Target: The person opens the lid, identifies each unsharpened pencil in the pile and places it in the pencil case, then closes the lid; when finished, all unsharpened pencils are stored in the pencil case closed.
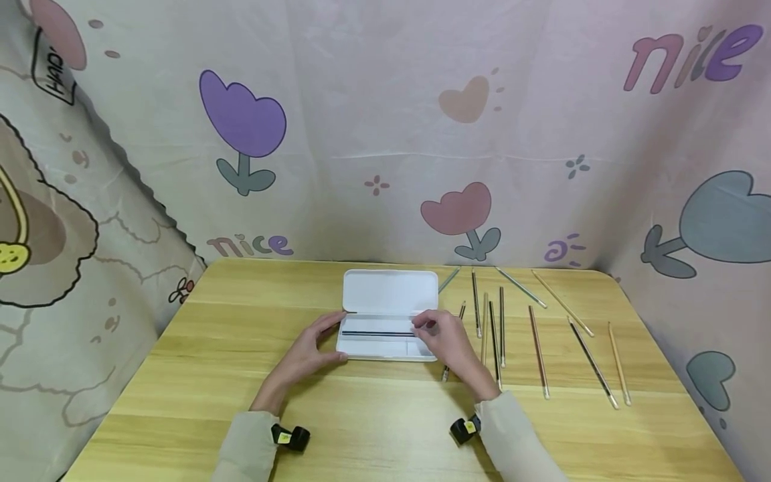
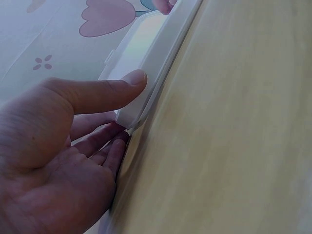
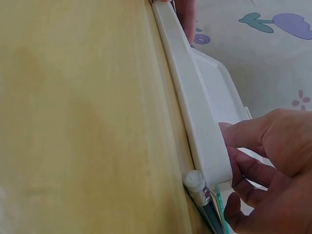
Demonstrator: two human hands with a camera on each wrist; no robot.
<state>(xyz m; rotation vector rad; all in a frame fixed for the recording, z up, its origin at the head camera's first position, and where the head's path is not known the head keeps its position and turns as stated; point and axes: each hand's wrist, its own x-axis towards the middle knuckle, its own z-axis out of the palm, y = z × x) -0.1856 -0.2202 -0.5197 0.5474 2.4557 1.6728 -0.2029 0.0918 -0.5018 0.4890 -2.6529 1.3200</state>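
Observation:
A white pencil case [image 1: 390,291] lies on the table with its lid tipped back. Across its tray lies a dark pencil [image 1: 376,333]. My left hand [image 1: 310,351] holds the case's left end; in the left wrist view the thumb [image 2: 112,95] lies along the front wall, the other fingers around the corner. At the right end, my right hand [image 1: 448,341] reaches into the tray with curled fingers, pinching the pencil's right end, which they partly cover. In the right wrist view, the case wall [image 3: 190,107] hides those fingertips.
Several loose pencils lie to the right of the case, among them a reddish-brown pencil [image 1: 539,351], a black pencil [image 1: 593,365] and a natural-wood pencil [image 1: 619,365]. One dark pencil [image 1: 446,373] lies close beside the case, partly under my right hand. A patterned cloth [image 1: 361,134] hangs behind the table [image 1: 241,321].

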